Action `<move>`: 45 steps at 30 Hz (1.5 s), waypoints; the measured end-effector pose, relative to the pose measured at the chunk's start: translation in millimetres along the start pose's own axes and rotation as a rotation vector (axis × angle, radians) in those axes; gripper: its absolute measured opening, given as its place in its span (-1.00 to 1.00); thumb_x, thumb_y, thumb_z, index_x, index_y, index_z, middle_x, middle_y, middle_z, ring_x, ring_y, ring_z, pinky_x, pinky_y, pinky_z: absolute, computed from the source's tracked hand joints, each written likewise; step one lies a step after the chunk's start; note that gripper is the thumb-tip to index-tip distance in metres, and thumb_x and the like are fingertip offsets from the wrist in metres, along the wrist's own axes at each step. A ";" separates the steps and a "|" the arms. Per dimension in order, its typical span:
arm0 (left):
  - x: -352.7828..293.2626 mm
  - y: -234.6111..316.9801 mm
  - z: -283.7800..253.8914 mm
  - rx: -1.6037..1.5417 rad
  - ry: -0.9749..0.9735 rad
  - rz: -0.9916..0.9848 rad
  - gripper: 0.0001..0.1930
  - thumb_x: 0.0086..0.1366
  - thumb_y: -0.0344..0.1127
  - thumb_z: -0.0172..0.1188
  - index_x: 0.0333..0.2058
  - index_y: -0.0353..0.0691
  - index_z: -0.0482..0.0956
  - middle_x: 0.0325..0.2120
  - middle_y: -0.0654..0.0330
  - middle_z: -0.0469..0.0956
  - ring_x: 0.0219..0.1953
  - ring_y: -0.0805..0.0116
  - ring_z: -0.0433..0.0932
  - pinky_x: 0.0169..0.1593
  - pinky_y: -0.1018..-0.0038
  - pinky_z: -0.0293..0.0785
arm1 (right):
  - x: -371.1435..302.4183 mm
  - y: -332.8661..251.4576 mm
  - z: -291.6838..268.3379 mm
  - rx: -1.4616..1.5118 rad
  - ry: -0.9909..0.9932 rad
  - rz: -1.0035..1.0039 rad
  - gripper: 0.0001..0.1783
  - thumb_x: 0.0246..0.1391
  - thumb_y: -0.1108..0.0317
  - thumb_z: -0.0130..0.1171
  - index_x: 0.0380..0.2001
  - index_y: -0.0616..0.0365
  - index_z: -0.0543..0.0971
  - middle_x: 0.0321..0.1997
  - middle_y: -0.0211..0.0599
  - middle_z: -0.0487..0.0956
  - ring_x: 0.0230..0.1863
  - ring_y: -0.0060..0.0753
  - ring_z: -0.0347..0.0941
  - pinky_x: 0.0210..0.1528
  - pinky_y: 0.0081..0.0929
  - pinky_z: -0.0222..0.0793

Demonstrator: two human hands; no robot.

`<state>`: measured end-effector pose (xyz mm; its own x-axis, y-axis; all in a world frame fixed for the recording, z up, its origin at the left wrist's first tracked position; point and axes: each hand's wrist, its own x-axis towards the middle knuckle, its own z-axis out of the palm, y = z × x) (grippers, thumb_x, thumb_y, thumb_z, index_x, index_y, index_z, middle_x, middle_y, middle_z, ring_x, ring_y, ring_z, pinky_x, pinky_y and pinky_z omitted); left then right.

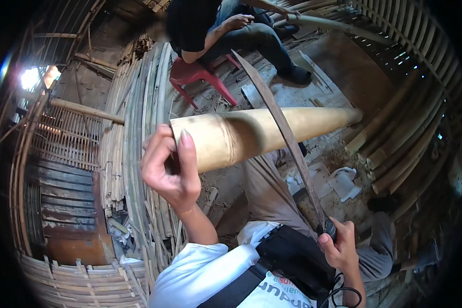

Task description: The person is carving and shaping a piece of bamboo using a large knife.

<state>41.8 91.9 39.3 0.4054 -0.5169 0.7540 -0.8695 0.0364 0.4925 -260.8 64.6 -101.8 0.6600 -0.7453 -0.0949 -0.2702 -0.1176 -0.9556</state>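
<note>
A thick, pale yellow bamboo pole (pixel 251 134) lies across my view, its near end at the left and its far end reaching right. My left hand (pixel 173 167) grips the near end, with the thumb on the outside and the fingers curled at the open rim. In my right hand (pixel 340 245) is the dark handle of a long machete (pixel 285 131). Its blade slants up and to the left, passing in front of the pole. Whether the blade touches the bamboo I cannot tell.
Another person (pixel 210 33) sits on a red plastic chair (pixel 202 77) ahead. Long bamboo strips (pixel 138 113) are stacked at the left. Several bamboo poles (pixel 400 138) lie at the right. A crumpled white cloth (pixel 344 183) rests on the littered floor. Slatted bamboo walls (pixel 69 141) surround the space.
</note>
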 end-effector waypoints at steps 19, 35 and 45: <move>-8.9 -24.8 41.3 -0.403 0.327 0.887 -0.74 0.05 -0.20 0.05 -0.72 -0.10 0.26 -0.67 0.24 0.30 -0.52 0.32 0.31 0.14 0.09 0.07 | 35.7 -59.3 12.3 0.264 -0.195 -0.303 -0.47 -0.03 0.00 0.32 -0.40 0.40 0.55 -0.84 -0.13 0.36 -0.78 -0.08 0.41 -0.68 -0.33 0.32; -12.5 -26.7 29.8 -0.280 0.223 0.592 -0.74 -0.02 -0.24 -0.01 -0.75 -0.19 0.20 -0.71 0.16 0.25 -0.53 0.20 0.38 0.17 -0.03 0.15 | 44.3 -65.7 19.8 0.321 -0.216 -0.226 -0.53 0.06 0.06 0.24 -0.52 0.36 0.52 -0.85 -0.12 0.34 -0.82 -0.10 0.36 -0.70 -0.30 0.27; -14.7 -19.5 35.0 -0.368 0.238 0.707 -0.77 0.00 -0.21 0.02 -0.73 -0.16 0.33 -0.72 0.26 0.20 -0.60 0.36 0.27 0.17 -0.03 0.05 | 47.7 -64.6 9.4 0.331 -0.093 0.010 -0.55 0.11 0.09 0.20 -0.49 0.38 0.53 -0.82 -0.20 0.36 -0.79 -0.33 0.37 -0.67 -0.38 0.27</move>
<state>42.9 68.8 3.3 -0.1169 -0.0737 0.9904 -0.8105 0.5835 -0.0522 -205.2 42.8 -47.2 0.7233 -0.6807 -0.1156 -0.0455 0.1200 -0.9917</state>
